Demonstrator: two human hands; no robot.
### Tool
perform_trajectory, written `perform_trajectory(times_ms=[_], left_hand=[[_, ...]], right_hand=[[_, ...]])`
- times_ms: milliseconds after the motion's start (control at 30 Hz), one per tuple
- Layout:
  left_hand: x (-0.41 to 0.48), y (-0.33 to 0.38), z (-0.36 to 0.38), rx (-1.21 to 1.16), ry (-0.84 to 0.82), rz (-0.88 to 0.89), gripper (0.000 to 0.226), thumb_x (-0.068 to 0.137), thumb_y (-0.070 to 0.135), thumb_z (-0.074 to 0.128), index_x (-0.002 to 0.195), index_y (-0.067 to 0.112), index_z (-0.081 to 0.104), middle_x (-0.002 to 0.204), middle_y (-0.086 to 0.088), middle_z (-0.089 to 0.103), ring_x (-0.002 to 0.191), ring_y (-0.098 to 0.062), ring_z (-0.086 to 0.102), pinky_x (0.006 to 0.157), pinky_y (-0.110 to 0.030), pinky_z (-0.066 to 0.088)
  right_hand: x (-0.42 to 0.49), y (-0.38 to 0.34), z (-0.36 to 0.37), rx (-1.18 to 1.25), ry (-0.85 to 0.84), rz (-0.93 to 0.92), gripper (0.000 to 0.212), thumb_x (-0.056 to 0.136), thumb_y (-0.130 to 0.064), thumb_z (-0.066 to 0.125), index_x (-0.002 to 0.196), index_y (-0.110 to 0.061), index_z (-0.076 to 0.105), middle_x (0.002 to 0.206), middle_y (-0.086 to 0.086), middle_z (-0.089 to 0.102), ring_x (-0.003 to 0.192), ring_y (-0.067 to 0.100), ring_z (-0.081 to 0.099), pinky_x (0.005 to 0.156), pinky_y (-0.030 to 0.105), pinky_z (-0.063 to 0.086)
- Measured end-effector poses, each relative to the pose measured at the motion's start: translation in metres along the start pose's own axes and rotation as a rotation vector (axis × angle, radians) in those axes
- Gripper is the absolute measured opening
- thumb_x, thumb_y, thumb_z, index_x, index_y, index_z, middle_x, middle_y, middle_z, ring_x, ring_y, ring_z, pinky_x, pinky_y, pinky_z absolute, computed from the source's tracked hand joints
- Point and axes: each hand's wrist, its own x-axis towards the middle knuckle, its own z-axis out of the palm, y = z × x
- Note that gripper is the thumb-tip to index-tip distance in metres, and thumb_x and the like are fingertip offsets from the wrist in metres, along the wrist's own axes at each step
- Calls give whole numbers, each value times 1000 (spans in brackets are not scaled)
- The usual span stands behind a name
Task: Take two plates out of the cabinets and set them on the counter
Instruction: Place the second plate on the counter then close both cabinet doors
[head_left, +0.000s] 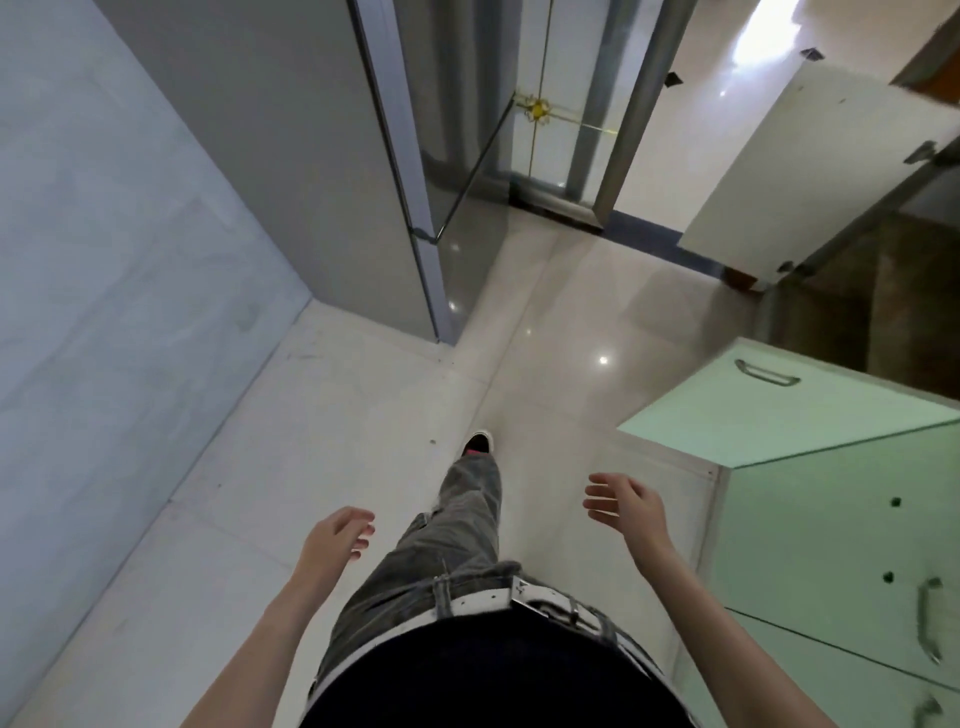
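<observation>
Standing at green cabinets (810, 519) | right hand (631, 501) nearer, empty, fingers spread, cabinets to its right | left hand (337, 535) empty, loosely curled | plates unseen, cabinet doors closed, none on counter.

Two bare forearms reach up from the frame's bottom; left hand (340, 532) at lower centre-left, right hand (626, 501) at lower centre-right, both empty, fingers loosely curled.
</observation>
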Motion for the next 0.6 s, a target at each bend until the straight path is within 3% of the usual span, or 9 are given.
perform_trajectory(times_ms=[200, 433, 600], left_hand=[[124, 138, 3, 72, -68, 58, 15, 93, 14, 53, 88, 14, 68, 87, -10, 69, 77, -25, 60, 70, -32, 45], [226, 344, 46, 213, -247, 297, 20, 93, 11, 50, 91, 20, 68, 90, -6, 70, 81, -21, 64, 76, -31, 49], [277, 442, 103, 312, -377, 386, 20, 94, 13, 50, 92, 23, 67, 92, -4, 70, 85, -19, 65, 79, -33, 51]], right_hand=[[99, -88, 31, 36, 65, 31, 28, 97, -9, 45, 101, 7, 67, 90, 21, 67, 74, 30, 66, 67, 32, 57], [166, -180, 24, 134, 219, 36, 27, 98, -12, 45, 100, 3, 67, 92, 23, 70, 80, 35, 68, 71, 36, 57], [215, -218, 4, 222, 312, 61, 24, 97, -8, 46, 101, 2, 68, 95, 24, 70, 83, 35, 68, 61, 26, 61]])
